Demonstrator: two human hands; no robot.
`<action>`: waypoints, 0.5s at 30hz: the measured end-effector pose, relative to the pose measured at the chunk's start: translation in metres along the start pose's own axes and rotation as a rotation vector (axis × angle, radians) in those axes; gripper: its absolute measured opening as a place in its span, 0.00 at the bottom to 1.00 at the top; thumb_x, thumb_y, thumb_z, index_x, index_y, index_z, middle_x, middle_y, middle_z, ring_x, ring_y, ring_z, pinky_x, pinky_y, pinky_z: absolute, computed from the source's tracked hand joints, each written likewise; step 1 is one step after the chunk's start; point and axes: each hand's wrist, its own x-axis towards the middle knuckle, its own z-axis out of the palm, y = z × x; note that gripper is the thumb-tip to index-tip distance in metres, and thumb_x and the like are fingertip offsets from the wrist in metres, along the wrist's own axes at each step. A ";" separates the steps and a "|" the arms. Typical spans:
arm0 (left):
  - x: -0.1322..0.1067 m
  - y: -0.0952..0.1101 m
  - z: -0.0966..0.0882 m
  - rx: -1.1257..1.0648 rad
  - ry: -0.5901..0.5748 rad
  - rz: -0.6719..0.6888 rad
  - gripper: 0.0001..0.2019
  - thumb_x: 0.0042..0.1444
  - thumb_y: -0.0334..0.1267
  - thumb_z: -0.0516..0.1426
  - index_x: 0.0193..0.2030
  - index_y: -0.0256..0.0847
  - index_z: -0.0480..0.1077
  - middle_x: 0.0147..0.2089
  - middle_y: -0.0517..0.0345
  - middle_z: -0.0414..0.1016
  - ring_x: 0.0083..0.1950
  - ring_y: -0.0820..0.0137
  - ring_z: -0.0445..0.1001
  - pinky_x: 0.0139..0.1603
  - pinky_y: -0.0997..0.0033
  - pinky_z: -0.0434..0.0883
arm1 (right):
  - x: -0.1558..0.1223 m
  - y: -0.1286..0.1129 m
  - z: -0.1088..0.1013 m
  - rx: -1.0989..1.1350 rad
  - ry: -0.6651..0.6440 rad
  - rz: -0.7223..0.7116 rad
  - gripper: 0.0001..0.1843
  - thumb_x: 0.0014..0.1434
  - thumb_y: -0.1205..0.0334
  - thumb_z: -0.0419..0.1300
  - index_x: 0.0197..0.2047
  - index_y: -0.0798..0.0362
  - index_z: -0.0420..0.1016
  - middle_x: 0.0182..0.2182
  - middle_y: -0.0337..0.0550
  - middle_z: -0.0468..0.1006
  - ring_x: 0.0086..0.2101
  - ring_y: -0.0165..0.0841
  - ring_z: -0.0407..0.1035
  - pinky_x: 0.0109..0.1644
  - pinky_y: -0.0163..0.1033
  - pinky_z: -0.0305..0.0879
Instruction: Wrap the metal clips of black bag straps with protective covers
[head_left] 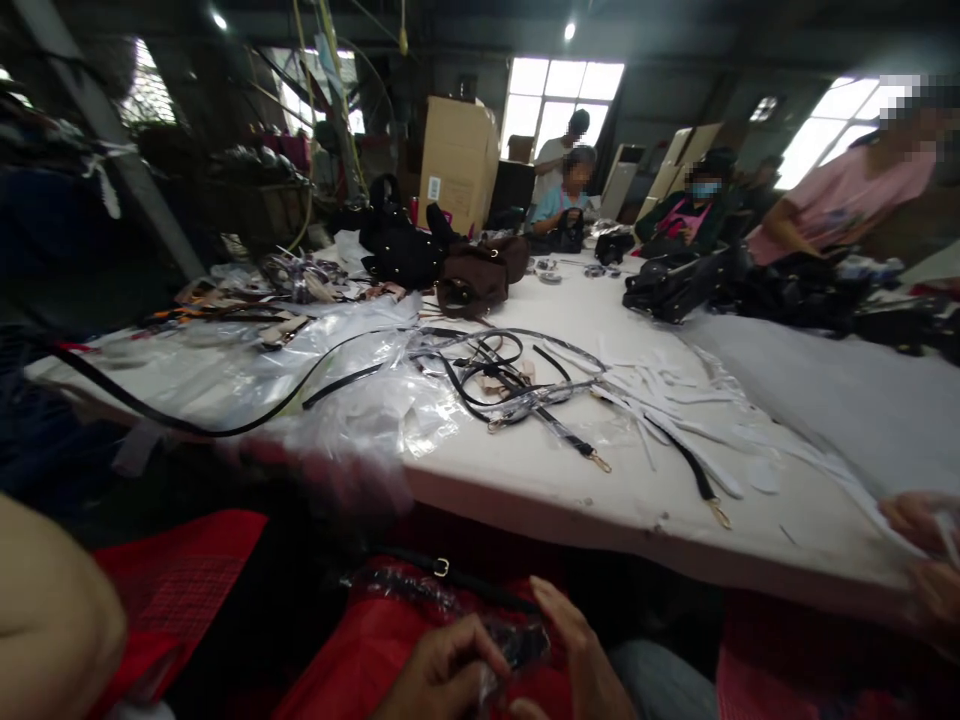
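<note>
My left hand (448, 668) is closed, its thumb and forefinger pinching clear plastic wrap around a black strap low in front of me. My right hand (579, 645) is just to the right, fingers stretched out and thumb apart, its fingertips beside the strap. The black strap (487, 592) has a small gold buckle (441, 567) and lies across red cloth (352, 640) over my lap. Crinkled clear plastic (409, 585) covers part of it. Its near end between my hands is partly hidden by plastic and fingers.
A white table (517, 490) ahead bears black straps with gold clips (600, 460), plastic bags (375, 410), white strips (675, 390), a brown bag (480, 275) and black bags (675, 285). Another person's hands (926, 540) work at the right edge. Several people sit or stand behind.
</note>
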 end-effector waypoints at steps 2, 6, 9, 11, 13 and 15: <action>0.002 0.012 0.001 0.022 0.000 0.028 0.20 0.52 0.54 0.64 0.33 0.37 0.70 0.22 0.63 0.67 0.19 0.79 0.59 0.21 0.79 0.52 | 0.017 0.004 -0.008 0.133 -0.159 0.165 0.40 0.55 0.56 0.67 0.67 0.49 0.57 0.48 0.47 0.81 0.48 0.41 0.76 0.52 0.42 0.74; 0.003 0.050 -0.002 0.023 -0.034 0.135 0.19 0.56 0.54 0.62 0.36 0.37 0.68 0.19 0.63 0.69 0.17 0.78 0.61 0.19 0.80 0.54 | 0.048 -0.007 -0.010 0.215 -0.290 0.373 0.20 0.59 0.58 0.59 0.55 0.49 0.71 0.46 0.45 0.80 0.48 0.39 0.76 0.53 0.42 0.72; -0.004 0.089 -0.004 0.000 -0.060 0.194 0.17 0.58 0.50 0.62 0.37 0.36 0.68 0.24 0.59 0.73 0.19 0.79 0.63 0.20 0.80 0.57 | 0.067 -0.019 -0.017 0.244 -0.240 0.343 0.16 0.61 0.54 0.59 0.50 0.48 0.74 0.49 0.45 0.80 0.50 0.40 0.74 0.54 0.41 0.71; -0.011 0.116 -0.002 -0.035 -0.098 0.247 0.16 0.58 0.48 0.63 0.37 0.36 0.68 0.31 0.54 0.76 0.20 0.80 0.65 0.21 0.80 0.58 | 0.077 -0.024 -0.026 0.316 -0.163 0.369 0.20 0.59 0.52 0.61 0.53 0.48 0.72 0.46 0.45 0.81 0.48 0.41 0.76 0.49 0.39 0.73; -0.018 0.141 0.000 -0.067 -0.154 0.312 0.14 0.59 0.45 0.62 0.37 0.36 0.67 0.35 0.52 0.76 0.22 0.80 0.65 0.22 0.80 0.57 | 0.083 -0.025 -0.039 0.328 -0.061 0.391 0.23 0.57 0.50 0.62 0.54 0.49 0.70 0.45 0.46 0.82 0.45 0.42 0.77 0.43 0.38 0.75; -0.024 0.161 0.002 -0.095 -0.200 0.360 0.11 0.61 0.43 0.61 0.37 0.37 0.68 0.31 0.55 0.74 0.23 0.80 0.65 0.23 0.81 0.57 | 0.087 -0.021 -0.055 0.189 0.042 0.359 0.25 0.57 0.48 0.62 0.55 0.48 0.72 0.45 0.46 0.82 0.43 0.43 0.78 0.40 0.39 0.75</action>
